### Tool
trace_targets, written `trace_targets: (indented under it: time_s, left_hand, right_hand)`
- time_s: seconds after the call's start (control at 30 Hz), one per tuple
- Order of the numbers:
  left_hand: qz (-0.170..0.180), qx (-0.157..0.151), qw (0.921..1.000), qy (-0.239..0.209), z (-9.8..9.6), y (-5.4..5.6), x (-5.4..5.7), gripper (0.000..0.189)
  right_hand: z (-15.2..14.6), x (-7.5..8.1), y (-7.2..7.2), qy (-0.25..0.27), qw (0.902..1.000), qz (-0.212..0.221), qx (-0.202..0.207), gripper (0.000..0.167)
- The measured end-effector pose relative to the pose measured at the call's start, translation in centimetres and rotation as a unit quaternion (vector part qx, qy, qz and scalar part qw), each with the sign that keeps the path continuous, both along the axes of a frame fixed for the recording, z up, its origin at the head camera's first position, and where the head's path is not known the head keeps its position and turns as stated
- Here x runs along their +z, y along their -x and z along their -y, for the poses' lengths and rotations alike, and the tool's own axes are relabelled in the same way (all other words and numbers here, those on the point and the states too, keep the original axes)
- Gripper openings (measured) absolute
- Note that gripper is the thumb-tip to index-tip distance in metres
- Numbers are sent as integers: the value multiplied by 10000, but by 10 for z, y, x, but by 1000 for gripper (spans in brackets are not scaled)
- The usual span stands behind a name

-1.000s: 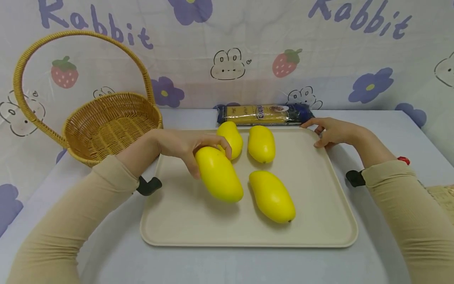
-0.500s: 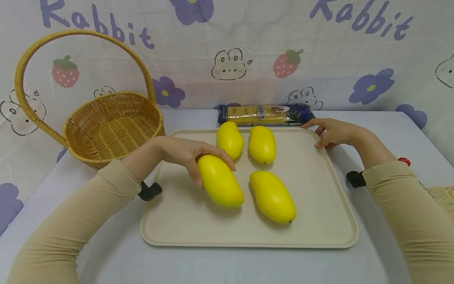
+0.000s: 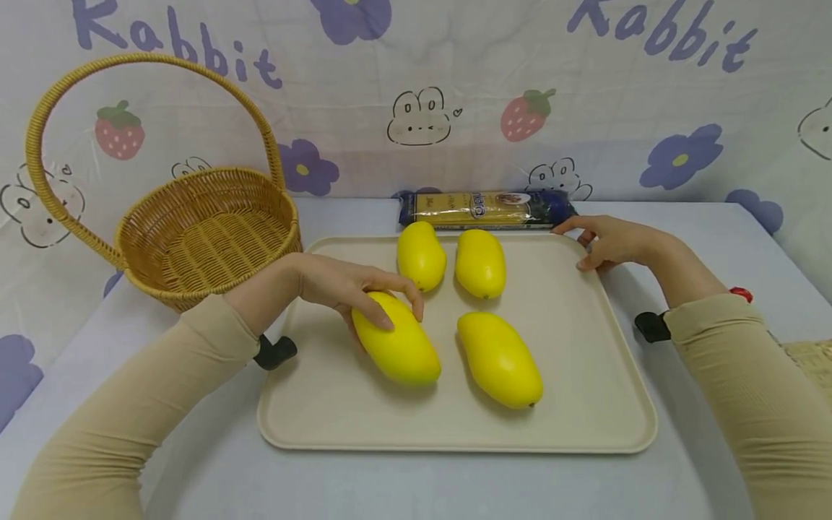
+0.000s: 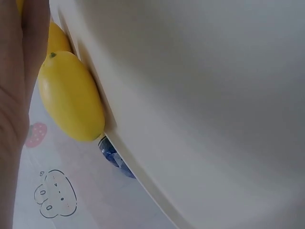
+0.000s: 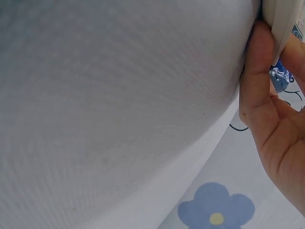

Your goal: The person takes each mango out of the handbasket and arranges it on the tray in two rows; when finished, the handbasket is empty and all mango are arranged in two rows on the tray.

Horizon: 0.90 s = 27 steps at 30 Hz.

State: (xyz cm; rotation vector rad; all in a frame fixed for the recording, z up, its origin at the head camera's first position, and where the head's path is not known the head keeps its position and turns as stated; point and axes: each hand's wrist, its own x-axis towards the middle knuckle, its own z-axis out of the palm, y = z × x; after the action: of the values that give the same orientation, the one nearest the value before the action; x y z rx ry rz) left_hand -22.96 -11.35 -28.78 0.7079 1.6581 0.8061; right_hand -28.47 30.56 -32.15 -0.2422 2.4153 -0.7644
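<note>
My left hand [image 3: 347, 287] grips a yellow mango [image 3: 401, 350] at the tray's left middle, with the thumb lying across its upper side. Whether its underside bears on the tray is hard to tell. To its right lies another mango [image 3: 500, 361], and behind are two more, a left one [image 3: 421, 256] and a right one [image 3: 480, 264]. All sit on a beige tray [image 3: 455, 437]. At the tray's back right corner, my right hand [image 3: 614, 242] holds the edge between thumb and fingers; the right wrist view shows the thumb [image 5: 259, 62] against the outer rim.
A wicker basket [image 3: 208, 238] with a tall handle stands at the back left, beside the tray. A packet [image 3: 481, 208] that looks like spaghetti lies behind the tray. A printed cloth [image 3: 468, 65] hangs at the back. Something woven [image 3: 809, 368] shows at the right edge.
My left hand has brought its mango lower and slightly nearer. The thumb has shifted from the mango's left side onto its top. The right hand has stayed at the tray corner.
</note>
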Motion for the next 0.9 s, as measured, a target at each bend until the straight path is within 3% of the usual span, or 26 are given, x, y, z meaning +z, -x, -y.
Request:
trace_targets:
  time_s: [0.3, 0.53, 0.73, 0.9]
  left_hand:
    - [-358, -157, 9982, 456, -2, -2, -1, 56]
    - [-755, -297, 9962, 323, -2, -2, -2, 54]
    - [-647, -109, 9973, 341, -3, -4, -1, 55]
    - [-798, -95, 9965, 245, -3, -4, -3, 55]
  right_hand:
    - [2, 2, 0, 21, 10000, 42, -34, 71]
    - [1, 1, 0, 3, 10000, 8, -43, 70]
    - [1, 0, 0, -34, 10000, -17, -24, 70]
    - [1, 0, 0, -41, 10000, 11, -17, 70]
